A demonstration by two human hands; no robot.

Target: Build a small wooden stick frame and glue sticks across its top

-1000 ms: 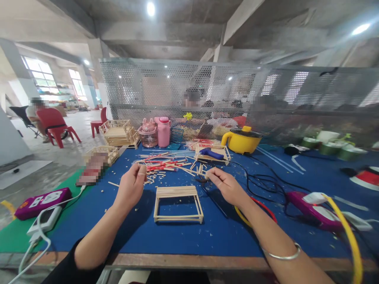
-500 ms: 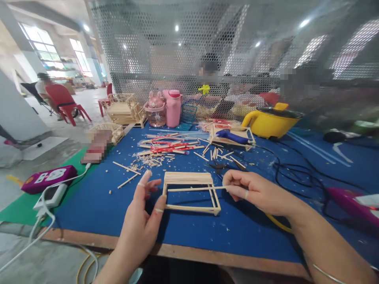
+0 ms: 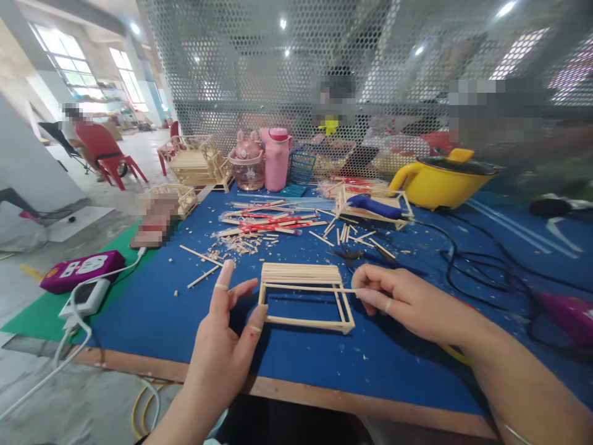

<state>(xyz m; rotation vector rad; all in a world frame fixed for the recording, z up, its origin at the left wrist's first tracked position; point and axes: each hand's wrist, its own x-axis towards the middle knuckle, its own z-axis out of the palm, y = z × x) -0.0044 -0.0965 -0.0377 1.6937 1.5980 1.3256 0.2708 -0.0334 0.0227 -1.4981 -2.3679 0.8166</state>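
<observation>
A small frame of thin wooden sticks (image 3: 303, 296) stands on the blue table mat (image 3: 324, 364) in front of me. My left hand (image 3: 227, 337) is open beside the frame's left end, thumb tip touching its lower left corner. My right hand (image 3: 403, 300) pinches one thin wooden stick (image 3: 306, 288) and holds it level across the frame's top, near its front edge.
Loose sticks and red-tipped sticks (image 3: 264, 225) lie behind the frame, with a blue glue gun (image 3: 375, 207) on another stick frame. A yellow pot (image 3: 440, 179), pink bottles (image 3: 275, 157), black cables (image 3: 477, 266) and a purple power strip (image 3: 81, 269) surround the work spot. People sit beyond the mesh screen.
My view dropped toward the table. My hands came down from the stick pile to the frame: the left opened beside it, the right brought a stick across its top.
</observation>
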